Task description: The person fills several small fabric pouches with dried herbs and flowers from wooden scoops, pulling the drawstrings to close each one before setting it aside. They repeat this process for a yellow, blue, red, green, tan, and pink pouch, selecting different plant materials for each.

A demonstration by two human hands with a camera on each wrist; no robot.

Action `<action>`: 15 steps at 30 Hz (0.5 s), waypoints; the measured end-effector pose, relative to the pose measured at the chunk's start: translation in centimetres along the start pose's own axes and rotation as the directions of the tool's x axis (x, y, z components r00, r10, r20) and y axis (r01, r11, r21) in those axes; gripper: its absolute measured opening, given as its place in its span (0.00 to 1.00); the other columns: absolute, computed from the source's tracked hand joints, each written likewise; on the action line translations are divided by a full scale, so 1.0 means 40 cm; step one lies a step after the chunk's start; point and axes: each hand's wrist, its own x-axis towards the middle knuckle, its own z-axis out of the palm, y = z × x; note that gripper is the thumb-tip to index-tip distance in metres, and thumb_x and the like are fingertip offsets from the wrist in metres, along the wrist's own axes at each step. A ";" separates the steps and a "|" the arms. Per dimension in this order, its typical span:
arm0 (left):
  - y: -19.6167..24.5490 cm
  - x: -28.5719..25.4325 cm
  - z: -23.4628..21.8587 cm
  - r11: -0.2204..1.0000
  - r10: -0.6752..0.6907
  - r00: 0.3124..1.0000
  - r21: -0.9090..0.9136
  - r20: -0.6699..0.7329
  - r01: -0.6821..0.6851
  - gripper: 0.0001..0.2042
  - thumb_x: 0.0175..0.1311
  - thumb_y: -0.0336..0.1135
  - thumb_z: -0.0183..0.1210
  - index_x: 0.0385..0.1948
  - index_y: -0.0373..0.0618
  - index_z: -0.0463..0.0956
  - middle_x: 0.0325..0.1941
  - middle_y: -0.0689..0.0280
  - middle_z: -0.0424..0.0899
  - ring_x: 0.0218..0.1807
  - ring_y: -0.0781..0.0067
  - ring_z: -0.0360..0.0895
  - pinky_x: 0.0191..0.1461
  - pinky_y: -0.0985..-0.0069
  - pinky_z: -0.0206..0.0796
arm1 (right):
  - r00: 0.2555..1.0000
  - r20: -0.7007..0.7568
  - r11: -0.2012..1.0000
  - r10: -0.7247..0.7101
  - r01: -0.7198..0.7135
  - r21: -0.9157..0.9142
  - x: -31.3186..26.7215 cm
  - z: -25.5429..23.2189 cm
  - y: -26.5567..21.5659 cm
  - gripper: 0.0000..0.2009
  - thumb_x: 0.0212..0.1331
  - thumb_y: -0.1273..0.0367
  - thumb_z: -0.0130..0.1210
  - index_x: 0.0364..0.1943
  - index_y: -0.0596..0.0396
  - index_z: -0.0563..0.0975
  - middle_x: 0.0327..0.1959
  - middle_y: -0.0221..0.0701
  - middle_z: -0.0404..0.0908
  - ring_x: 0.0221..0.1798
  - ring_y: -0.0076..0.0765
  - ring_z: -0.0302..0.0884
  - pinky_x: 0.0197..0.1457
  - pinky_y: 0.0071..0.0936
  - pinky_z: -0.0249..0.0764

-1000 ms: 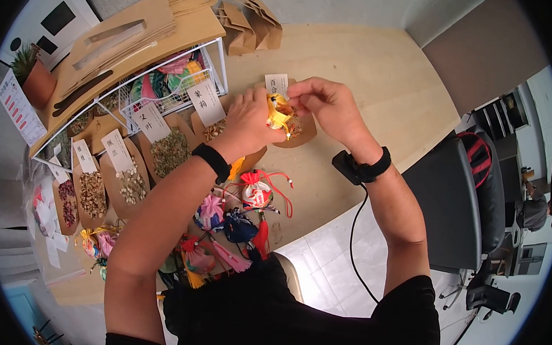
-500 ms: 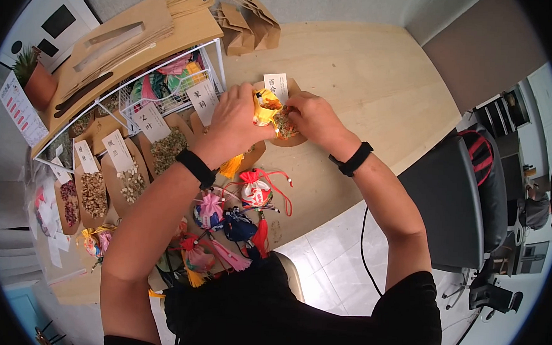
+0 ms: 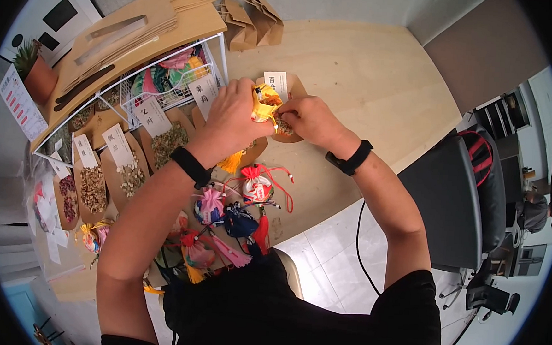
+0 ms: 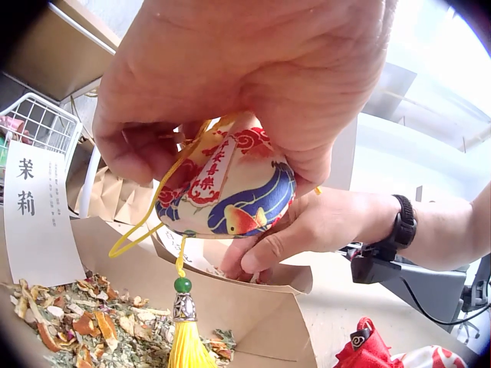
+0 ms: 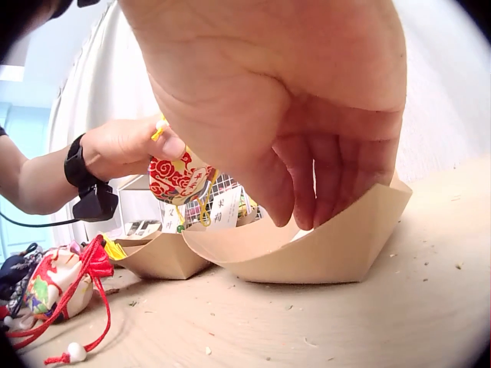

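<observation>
My left hand (image 3: 232,116) grips a yellow-topped fabric pouch (image 3: 265,112), its mouth showing orange-brown contents in the head view. In the left wrist view the pouch (image 4: 253,199) has red and blue patterns, a fish and a hanging yellow tassel (image 4: 189,349). Just right of it, my right hand (image 3: 317,121) reaches down into a brown paper tray (image 3: 299,87) of dried material. The right wrist view shows the fingers (image 5: 326,172) extended downward, thumb near them, with their tips partly behind the tray's rim (image 5: 345,245); whether they pinch anything is hidden.
More paper trays of dried herbs with labels (image 3: 153,116) stand to the left, before a wooden-topped rack (image 3: 196,22) with a wire basket. Several tasselled pouches lie nearer the body, including a red and white one (image 3: 256,189). Paper bags (image 3: 266,23) stand at the back.
My right hand has come down from above the pouch into the tray. My left hand has shifted left with the pouch, away from over the tray.
</observation>
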 end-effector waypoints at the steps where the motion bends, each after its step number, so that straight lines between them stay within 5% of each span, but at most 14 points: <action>1: 0.004 -0.002 -0.007 1.000 -0.020 1.000 0.003 0.010 0.020 0.32 0.47 0.44 0.72 0.51 0.36 0.69 0.53 0.48 0.75 0.58 0.43 0.72 0.63 0.55 0.67 | 1.000 -0.006 1.000 0.019 -0.019 0.004 -0.001 -0.004 -0.003 0.11 0.60 0.71 0.63 0.46 0.57 0.87 0.37 0.46 0.87 0.41 0.52 0.88 0.48 0.39 0.82; 10: 0.017 -0.011 -0.033 0.997 -0.070 0.996 0.049 0.060 0.067 0.32 0.47 0.43 0.72 0.53 0.38 0.68 0.56 0.50 0.75 0.61 0.45 0.72 0.63 0.55 0.67 | 0.974 0.198 0.968 0.109 -0.059 -0.245 -0.017 -0.044 -0.077 0.31 0.52 0.61 0.74 0.62 0.51 0.80 0.49 0.42 0.88 0.55 0.49 0.85 0.57 0.44 0.80; 15: 0.016 -0.015 -0.029 0.998 -0.058 0.996 0.040 0.074 0.055 0.33 0.47 0.44 0.72 0.55 0.38 0.69 0.56 0.50 0.75 0.62 0.45 0.72 0.64 0.55 0.67 | 0.981 0.181 0.967 0.065 -0.018 -0.253 -0.001 -0.024 -0.063 0.25 0.51 0.66 0.74 0.56 0.51 0.82 0.45 0.43 0.87 0.51 0.49 0.86 0.54 0.43 0.80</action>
